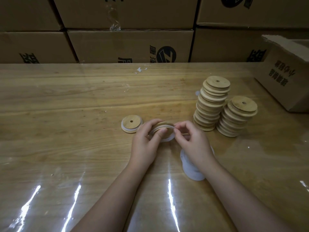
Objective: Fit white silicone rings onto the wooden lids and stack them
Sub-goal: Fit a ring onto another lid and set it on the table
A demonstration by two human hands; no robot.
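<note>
Gleaming under clear film, the wooden bench backs onto stacked cardboard boxes. Mid-bench, the left hand clasps a lid while the right hand pinches its white ring. Two lid stacks stand toward the right edge.

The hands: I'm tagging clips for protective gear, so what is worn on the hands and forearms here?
Nothing that shows. The left hand and right hand are bare, with no gloves, and no rings, watch or bracelet in view. Both forearms are uncovered down to the bottom edge of the picture, with no sleeve in sight. The fingernails are short and look unpainted.
</note>
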